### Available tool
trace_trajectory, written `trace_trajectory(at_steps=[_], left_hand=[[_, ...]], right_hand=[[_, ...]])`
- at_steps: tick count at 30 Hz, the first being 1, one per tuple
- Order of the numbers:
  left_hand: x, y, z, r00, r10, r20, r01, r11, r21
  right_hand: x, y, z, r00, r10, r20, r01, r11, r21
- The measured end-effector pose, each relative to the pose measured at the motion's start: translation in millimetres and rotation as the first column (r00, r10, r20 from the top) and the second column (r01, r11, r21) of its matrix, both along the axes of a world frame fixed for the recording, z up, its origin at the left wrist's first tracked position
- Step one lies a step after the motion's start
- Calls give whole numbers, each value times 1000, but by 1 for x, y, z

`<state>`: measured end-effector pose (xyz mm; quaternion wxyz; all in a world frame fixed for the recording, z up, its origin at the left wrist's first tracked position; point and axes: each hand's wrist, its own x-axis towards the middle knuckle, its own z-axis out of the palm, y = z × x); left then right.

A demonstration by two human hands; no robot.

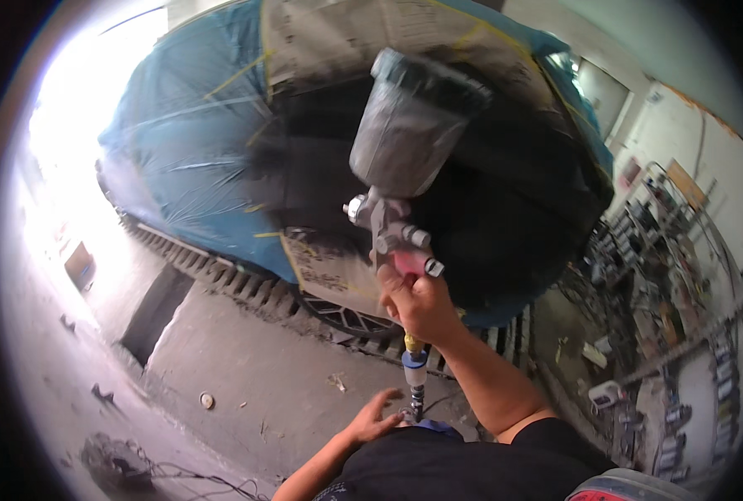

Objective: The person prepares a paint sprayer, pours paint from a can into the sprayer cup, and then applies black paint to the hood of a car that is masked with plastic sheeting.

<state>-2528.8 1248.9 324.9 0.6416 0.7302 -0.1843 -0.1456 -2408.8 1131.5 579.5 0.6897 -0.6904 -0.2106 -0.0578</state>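
Beside the masked car, the right hand grips a spray gun whose clouded cup hides its contents; the left hand, fingers spread, touches the hose.

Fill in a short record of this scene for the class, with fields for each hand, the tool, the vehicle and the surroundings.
Right hand: right hand closed round the handle of a spray gun
Tool: spray gun with a grey cup on top, pointed at the car
Left hand: left hand open, touching the air hose fitting below the gun
Vehicle: car with a dark panel, masked in blue plastic sheet and paper
Surroundings: concrete floor, cluttered shelves at right
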Motion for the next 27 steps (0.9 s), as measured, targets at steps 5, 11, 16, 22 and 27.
trace_trajectory(at_steps=[5, 11, 16, 22, 27], left_hand=[[17, -36, -7, 841, -501, -205, 512, 859, 3], [44, -69, -112, 789, -602, -120, 562, 629, 537], [52, -12, -234, 762, -623, -177, 564, 502, 656], [44, 55, -256, 815, -564, -135, 399, 377, 836], [24, 66, -229, 932, -136, -337, 359, 473, 804]], right_hand=[[-18, -37, 47, 983, -172, 60, 169, 985, 44], [-46, -103, 118, 901, -414, 128, 405, 910, 93], [-67, -177, 151, 662, -725, 189, 718, 686, 119], [-96, -269, 192, 513, -758, 402, 821, 570, 26], [-97, -315, 185, 573, -694, 437, 795, 601, -88]])
